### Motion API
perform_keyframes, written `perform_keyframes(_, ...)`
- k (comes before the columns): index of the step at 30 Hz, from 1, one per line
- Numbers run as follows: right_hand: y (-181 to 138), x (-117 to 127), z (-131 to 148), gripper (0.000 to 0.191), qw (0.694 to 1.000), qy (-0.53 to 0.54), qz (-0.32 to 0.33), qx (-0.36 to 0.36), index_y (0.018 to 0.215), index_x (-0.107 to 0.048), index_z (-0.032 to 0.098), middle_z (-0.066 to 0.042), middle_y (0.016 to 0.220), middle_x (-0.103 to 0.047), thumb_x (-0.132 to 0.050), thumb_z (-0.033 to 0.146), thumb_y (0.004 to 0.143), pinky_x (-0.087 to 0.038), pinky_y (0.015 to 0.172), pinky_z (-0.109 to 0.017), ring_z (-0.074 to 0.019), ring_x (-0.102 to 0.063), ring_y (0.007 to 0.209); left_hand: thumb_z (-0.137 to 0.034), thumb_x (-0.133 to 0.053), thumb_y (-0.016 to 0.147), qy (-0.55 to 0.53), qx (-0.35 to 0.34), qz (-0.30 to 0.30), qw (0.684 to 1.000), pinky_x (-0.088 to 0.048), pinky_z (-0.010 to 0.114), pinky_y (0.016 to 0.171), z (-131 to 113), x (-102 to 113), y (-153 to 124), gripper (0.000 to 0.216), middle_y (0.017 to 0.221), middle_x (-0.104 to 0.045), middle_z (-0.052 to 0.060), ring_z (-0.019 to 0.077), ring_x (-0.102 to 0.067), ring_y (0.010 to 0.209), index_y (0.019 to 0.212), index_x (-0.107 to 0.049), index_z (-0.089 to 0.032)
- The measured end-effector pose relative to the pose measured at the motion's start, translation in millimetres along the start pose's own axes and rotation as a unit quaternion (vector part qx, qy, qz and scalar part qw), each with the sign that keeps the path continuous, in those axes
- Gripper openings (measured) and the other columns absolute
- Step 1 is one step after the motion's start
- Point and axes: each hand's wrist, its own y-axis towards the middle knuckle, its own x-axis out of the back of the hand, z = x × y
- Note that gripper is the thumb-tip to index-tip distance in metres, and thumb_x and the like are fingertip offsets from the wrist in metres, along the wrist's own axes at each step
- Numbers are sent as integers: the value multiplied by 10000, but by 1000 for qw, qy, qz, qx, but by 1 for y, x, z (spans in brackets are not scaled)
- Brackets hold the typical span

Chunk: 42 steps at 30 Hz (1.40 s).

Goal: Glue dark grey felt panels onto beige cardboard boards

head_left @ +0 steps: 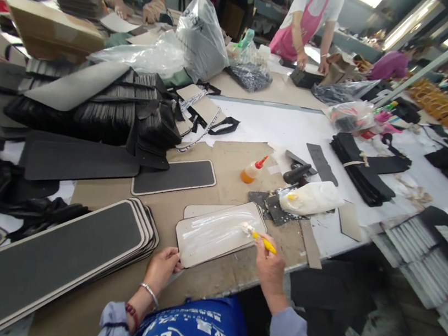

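Head view, brush (264, 242) half-hidden in right hand (270, 268)

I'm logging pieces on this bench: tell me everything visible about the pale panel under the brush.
The pale panel is a flat rectangle with rounded corners, beige, perhaps stiff board. It lies on the brown table covering, over a similar piece. Glossy wet streaks cross its middle. The left hand holds its near-left corner; the brush, in the right hand, touches its right end.

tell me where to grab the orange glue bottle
Pinch the glue bottle across its round orange body, below the red nozzle. The nozzle points up and right and the brown board is bare on its near side, so come from there.
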Motion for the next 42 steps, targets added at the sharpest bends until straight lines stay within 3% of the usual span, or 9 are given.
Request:
perform_keyframes(5, -7, 16, -13, 225, 995, -47, 9, 89, 950, -575, 163, -94, 889, -637, -420, 275, 831, -486, 759, -329, -191, -600, 839, -299, -579, 510, -5, -4, -4, 1000, -405, 225, 432, 2, 0, 1, 193, 414, -553, -22, 100, -502, 393, 625, -554, -146)
perform_keyframes(10, -49, -9, 28, 219, 985, 3, 88, 148, 1015, -548, 166, -92, 921, -622, -432, 190, 830, -490, 796, -320, -174, -578, 894, -298, -573, 507, 1, 4, -7, 1000, -402, 228, 433, 1, -2, 0, 197, 398, -550, -24, 98, -490, 384, 630, -552, -146)
perform_keyframes(14, -66, -16, 60, 223, 975, 79, 157, 139, 1024, -535, 185, -73, 924, -620, -424, 165, 832, -497, 781, -287, -154, -577, 887, -290, -575, 506, 3, 4, -13, 1000, -403, 226, 432, 2, -2, 0, 205, 398, -556, -21, 101, -497, 385, 644, -559, -139)
perform_keyframes(17, -45, -8, 52, 207, 981, 89, 120, 121, 998, -546, 180, -70, 912, -624, -416, 172, 836, -497, 770, -277, -149, -584, 870, -293, -575, 504, 6, -3, -13, 1000, -403, 224, 431, 2, -1, 0, 202, 403, -561, -17, 100, -499, 386, 630, -563, -135)
perform_keyframes(21, 10, 1, 7, 199, 991, 15, 12, 133, 963, -564, 153, -93, 895, -632, -424, 213, 835, -494, 762, -315, -174, -592, 854, -305, -578, 495, 1, -7, -16, 1000, -392, 230, 424, 2, -2, 0, 218, 395, -560, -16, 102, -492, 382, 630, -559, -135)
perform_keyframes(26, 44, -6, -32, 230, 984, -26, 12, 178, 962, -569, 151, -103, 902, -631, -405, 261, 844, -491, 774, -343, -183, -591, 862, -322, -570, 479, -7, -8, -17, 1000, -387, 234, 421, 6, -3, 2, 227, 377, -552, -19, 107, -496, 374, 618, -540, -145)
perform_keyframes(30, 45, -9, -31, 222, 979, -17, 48, 198, 965, -568, 169, -86, 891, -630, -407, 264, 845, -492, 768, -327, -174, -591, 850, -328, -567, 472, -9, -9, -17, 1000, -382, 229, 412, 9, -3, 4, 234, 383, -554, -21, 109, -504, 377, 618, -535, -147)
perform_keyframes(36, 62, -15, -26, 225, 974, -25, 36, 223, 972, -564, 161, -101, 918, -619, -396, 246, 849, -485, 786, -354, -187, -577, 876, -306, -559, 472, -12, -18, -26, 999, -374, 214, 393, 8, -5, 4, 187, 373, -531, -31, 99, -493, 363, 573, -527, -152)
perform_keyframes(42, 36, -38, 1, 243, 946, -3, 142, 290, 1052, -522, 166, -101, 959, -601, -410, 178, 837, -483, 803, -363, -196, -550, 934, -242, -568, 492, -13, -18, -34, 999, -353, 194, 365, 6, -8, 3, 117, 358, -491, -50, 86, -471, 342, 547, -513, -155)
